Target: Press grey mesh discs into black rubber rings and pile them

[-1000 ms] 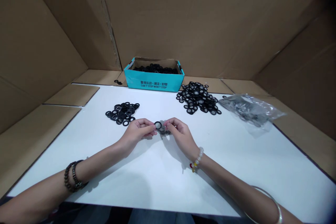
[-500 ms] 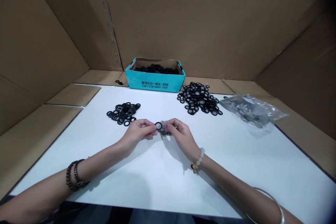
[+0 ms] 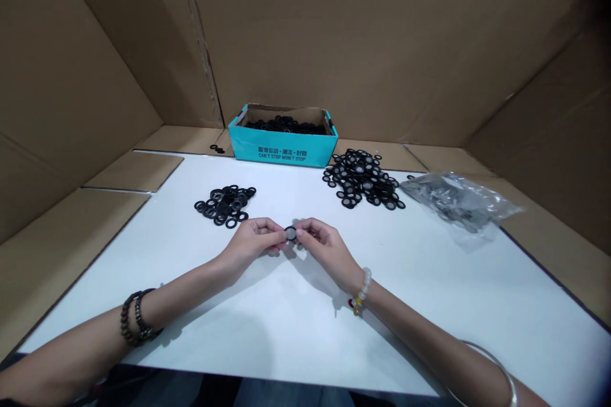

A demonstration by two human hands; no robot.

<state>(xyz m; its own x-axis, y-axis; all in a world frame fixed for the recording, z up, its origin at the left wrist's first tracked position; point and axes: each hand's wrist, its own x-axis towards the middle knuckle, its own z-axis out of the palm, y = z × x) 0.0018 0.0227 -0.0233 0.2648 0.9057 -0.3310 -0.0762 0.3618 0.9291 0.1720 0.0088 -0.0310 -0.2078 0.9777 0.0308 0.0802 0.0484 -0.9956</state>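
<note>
Both hands have closed in at the centre of the frame, above the white table (image 3: 157, 311): the left hand (image 3: 252, 245) and right hand (image 3: 324, 249) now pinch a black rubber washer (image 3: 291, 233) between closely set fingertips (image 3: 282, 234), the right hand no longer standing off. (It looks grey at the centre, though that is hard to confirm at this size.) The small loose pieces formerly visible below the hands are now hidden, and the exact fingertip contact cannot be made out.

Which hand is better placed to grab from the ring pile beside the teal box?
Probably the right hand: it lies on that side of the black ring held between both hands, so it is nearer the pile than the left hand.
</note>
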